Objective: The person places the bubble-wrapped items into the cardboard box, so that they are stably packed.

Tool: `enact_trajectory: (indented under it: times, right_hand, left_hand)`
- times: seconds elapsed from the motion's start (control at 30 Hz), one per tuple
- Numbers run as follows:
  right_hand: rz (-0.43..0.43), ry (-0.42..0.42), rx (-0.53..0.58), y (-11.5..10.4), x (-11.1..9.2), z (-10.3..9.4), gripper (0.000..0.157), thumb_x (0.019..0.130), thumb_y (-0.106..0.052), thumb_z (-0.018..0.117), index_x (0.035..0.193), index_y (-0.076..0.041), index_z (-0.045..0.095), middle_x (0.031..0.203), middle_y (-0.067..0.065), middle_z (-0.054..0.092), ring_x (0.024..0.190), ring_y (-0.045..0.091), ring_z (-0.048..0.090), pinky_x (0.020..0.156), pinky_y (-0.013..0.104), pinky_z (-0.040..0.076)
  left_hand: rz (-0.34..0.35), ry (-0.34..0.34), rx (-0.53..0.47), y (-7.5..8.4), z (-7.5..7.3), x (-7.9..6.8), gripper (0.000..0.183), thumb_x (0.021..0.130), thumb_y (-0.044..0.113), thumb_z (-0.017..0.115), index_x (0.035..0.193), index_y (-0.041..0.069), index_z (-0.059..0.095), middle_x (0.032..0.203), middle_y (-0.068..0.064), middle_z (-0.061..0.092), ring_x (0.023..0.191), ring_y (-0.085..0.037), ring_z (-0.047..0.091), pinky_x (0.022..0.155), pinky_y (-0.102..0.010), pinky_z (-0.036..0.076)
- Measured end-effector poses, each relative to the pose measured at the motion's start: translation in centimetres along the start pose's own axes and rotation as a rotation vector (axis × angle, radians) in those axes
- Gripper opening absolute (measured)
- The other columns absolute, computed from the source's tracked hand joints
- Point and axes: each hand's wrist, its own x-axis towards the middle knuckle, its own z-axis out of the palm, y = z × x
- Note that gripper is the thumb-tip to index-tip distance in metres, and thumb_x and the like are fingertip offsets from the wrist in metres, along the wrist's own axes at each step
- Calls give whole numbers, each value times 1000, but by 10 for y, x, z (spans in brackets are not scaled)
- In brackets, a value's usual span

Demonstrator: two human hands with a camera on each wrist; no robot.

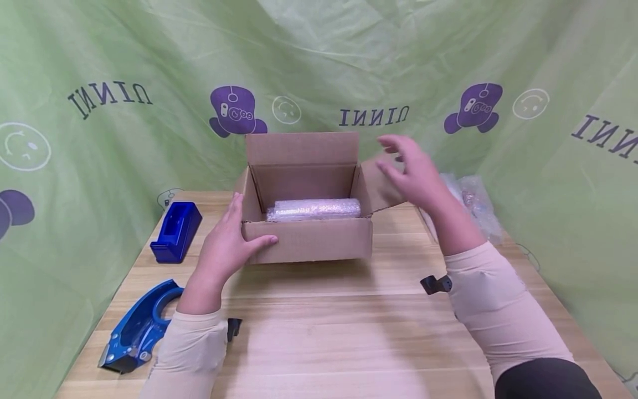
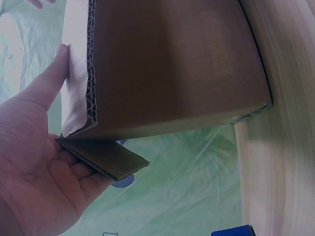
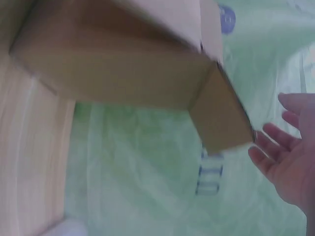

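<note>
A brown cardboard box (image 1: 309, 242) stands on the table with its top open, the back flap upright and the right flap (image 1: 384, 183) spread outward. Inside lies a roll wrapped in bubble wrap (image 1: 317, 208). My left hand (image 1: 224, 244) grips the box at its front left corner, thumb on the front flap. In the left wrist view, the fingers (image 2: 81, 172) of that hand curl against the small left flap (image 2: 108, 156). My right hand (image 1: 411, 172), fingers loosely bent and holding nothing, is by the right flap; the right wrist view shows its fingertips close to the flap's edge.
At the left of the table sit a blue tape dispenser (image 1: 175, 233) and, nearer, a blue hand-held tape gun (image 1: 142, 330). Clear plastic packaging (image 1: 478, 205) lies at the back right. A green printed curtain (image 1: 319, 66) hangs around the table.
</note>
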Motion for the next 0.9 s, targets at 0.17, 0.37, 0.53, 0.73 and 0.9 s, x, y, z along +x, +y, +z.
enact_trajectory:
  times: [0.17, 0.37, 0.53, 0.73, 0.9]
  right_hand:
    - [119, 137, 48, 26, -4, -22, 59, 99, -39, 55, 150, -16, 37, 143, 14, 47, 129, 29, 48, 107, 49, 42]
    - [267, 129, 53, 61, -14, -34, 67, 100, -43, 52, 154, -11, 28, 148, 21, 39, 133, 40, 44, 109, 57, 38]
    - [372, 58, -34, 90, -25, -34, 76, 99, -48, 51, 156, -6, 21, 149, 28, 36, 133, 47, 41, 108, 64, 33]
    - [463, -30, -186, 123, -38, -24, 86, 96, -59, 48, 155, -3, 20, 147, 31, 39, 129, 50, 43, 103, 66, 36]
    - [506, -98, -284, 146, -50, -12, 81, 95, -51, 54, 148, 6, 30, 139, 37, 43, 122, 56, 43, 100, 67, 37]
  left_hand:
    - [0, 3, 1, 1, -1, 0, 124, 73, 75, 67, 159, 15, 1, 166, -9, 3, 147, -42, 22, 113, -61, 29]
    - [-1, 1, 0, 1, -2, -1, 124, 73, 74, 67, 159, 14, 1, 166, -9, 3, 146, -43, 23, 113, -61, 29]
    - [-4, 0, -2, 1, -1, -1, 124, 73, 74, 67, 159, 14, 2, 166, -9, 3, 146, -43, 23, 113, -61, 29]
    - [-4, 2, -3, 1, -1, 0, 125, 72, 75, 68, 159, 15, 2, 166, -10, 5, 146, -43, 24, 112, -61, 30]
    - [-4, -1, -3, 1, -1, 0, 124, 73, 74, 68, 159, 15, 2, 166, -11, 5, 147, -42, 22, 113, -61, 29]
